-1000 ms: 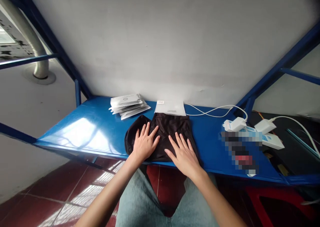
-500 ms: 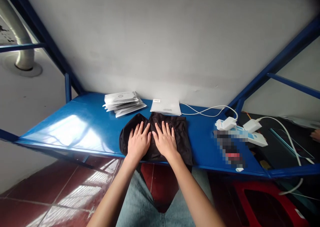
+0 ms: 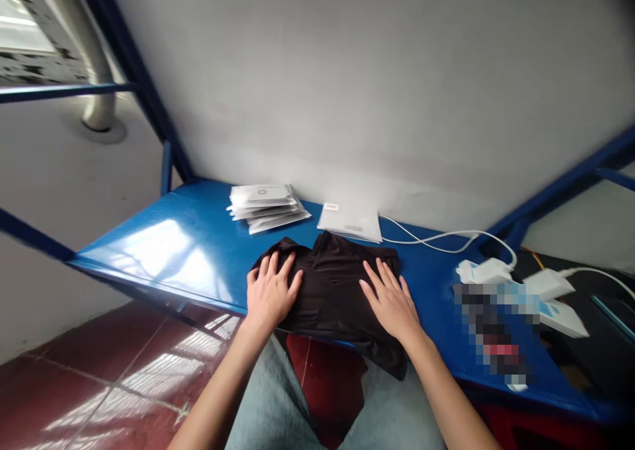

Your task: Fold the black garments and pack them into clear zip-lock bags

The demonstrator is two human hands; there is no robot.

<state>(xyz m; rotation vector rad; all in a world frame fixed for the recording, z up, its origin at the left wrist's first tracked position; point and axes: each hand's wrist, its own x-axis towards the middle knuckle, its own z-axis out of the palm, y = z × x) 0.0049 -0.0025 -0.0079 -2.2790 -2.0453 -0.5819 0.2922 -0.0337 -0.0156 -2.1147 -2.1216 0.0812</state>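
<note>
A black garment (image 3: 332, 284) lies crumpled at the front edge of a blue metal table (image 3: 188, 251), with one corner hanging over the edge. My left hand (image 3: 270, 292) rests flat on the garment's left part, fingers spread. On the garment's right part my right hand (image 3: 391, 301) also lies flat, palm down. Neither hand grips anything.
A stack of flat white packets (image 3: 265, 205) lies at the back of the table, with a single white packet (image 3: 351, 222) to its right. White chargers (image 3: 483, 271) and cables (image 3: 436, 241) sit at the right beside a blurred patch. A grey wall rises behind.
My right hand slid from the middle of the garment out to its right side. My left hand stayed on the left part. The garment now looks more bunched.
</note>
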